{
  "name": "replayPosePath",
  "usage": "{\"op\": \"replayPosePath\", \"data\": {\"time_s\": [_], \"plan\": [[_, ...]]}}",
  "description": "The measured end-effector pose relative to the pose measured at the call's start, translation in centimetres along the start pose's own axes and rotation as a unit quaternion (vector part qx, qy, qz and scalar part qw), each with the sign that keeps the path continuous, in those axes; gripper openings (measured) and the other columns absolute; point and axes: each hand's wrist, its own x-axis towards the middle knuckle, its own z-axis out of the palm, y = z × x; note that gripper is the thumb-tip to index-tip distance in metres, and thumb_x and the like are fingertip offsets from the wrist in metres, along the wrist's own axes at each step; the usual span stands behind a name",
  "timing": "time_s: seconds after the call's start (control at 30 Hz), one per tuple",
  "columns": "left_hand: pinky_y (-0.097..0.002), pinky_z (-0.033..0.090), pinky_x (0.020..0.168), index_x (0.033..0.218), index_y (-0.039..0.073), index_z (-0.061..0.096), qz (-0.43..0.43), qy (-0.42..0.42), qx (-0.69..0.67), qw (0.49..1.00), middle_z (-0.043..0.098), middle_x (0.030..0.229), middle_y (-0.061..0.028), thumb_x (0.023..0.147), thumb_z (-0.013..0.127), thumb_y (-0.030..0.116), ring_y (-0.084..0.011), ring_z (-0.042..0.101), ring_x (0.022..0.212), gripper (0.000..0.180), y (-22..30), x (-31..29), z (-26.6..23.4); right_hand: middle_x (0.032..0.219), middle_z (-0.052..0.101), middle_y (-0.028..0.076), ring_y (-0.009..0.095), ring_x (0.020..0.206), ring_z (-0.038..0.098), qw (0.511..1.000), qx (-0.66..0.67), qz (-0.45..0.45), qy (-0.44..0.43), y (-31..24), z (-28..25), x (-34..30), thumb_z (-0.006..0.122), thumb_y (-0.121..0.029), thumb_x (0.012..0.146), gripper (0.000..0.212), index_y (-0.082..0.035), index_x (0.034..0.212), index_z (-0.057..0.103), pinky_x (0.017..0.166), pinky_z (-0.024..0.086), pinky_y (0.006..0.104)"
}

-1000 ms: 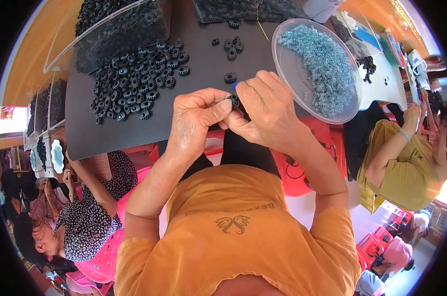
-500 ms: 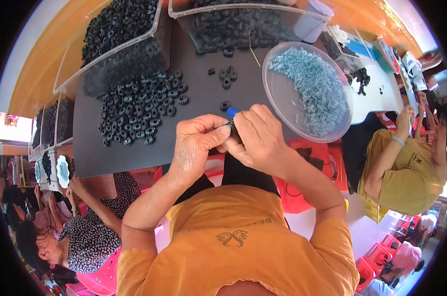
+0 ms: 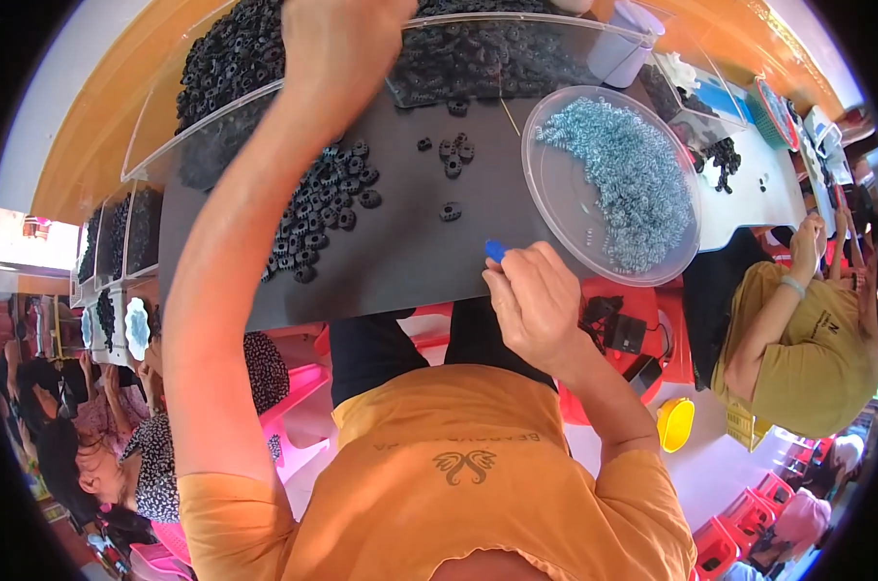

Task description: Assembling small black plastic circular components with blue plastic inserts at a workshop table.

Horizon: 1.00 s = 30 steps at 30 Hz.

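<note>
My left hand reaches over the clear plastic bins at the far side of the table; its fingers are cut off by the upper edge. My right hand is closed around something with a small blue end sticking out, above the table's near edge. A pile of small black ridged plastic parts lies partly under my left forearm. A few more black parts sit mid-table, with a single black part nearer me. To the right, a round clear tray holds many tiny bluish springs.
A clear bin of black parts stands far left, another bin at the back centre. A lilac cup is at the back right. Co-workers sit on both sides. A red stool and a yellow tub stand low right.
My hands were together over the near edge; the left has swung up and away to the far bins. The right has moved slightly right and down, still holding the blue-ended thing.
</note>
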Motion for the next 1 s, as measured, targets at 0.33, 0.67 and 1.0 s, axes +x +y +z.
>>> {"op": "replayPosePath", "data": {"time_s": [0.33,0.67,1.0], "plan": [[-0.0343,0.048,0.068,0.093,0.008,0.066,0.066,-0.272,-0.14,0.95,0.057,0.08,-0.0066,0.062,0.069,0.001,-0.0248,0.057,0.078,0.032,2.5,-11.0,4.1,0.075,0.056,0.014,0.027,0.059,0.05,1.0,0.001,0.021,-0.016,0.8,-0.1,-1.0,0.066,0.011,0.065,0.03,0.006,0.092,0.054,0.051,0.041,0.0348],[-0.0357,0.047,0.065,0.084,0.004,0.06,0.08,-0.286,-0.163,0.941,0.056,0.08,-0.0073,0.062,0.071,0.002,-0.0263,0.056,0.076,0.024,1.9,-11.6,3.2,0.074,0.055,0.012,0.026,0.059,0.049,0.999,-0.002,0.036,-0.017,1.1,0.6,-0.8,0.065,0.011,0.063,0.029,0.005,0.09,0.055,0.051,0.04,0.0349],[-0.0215,0.044,0.062,0.092,-0.002,0.062,-0.316,-0.26,-0.487,0.772,0.061,0.083,0.0005,0.086,0.063,0.011,-0.0073,0.055,0.072,0.014,2.8,-12.9,-0.6,0.07,0.054,0.011,0.027,0.06,0.051,0.987,0.067,0.143,0.014,0.2,1.4,0.7,0.065,0.009,0.069,0.022,0.004,0.088,0.057,0.052,0.04,0.0348]]}}
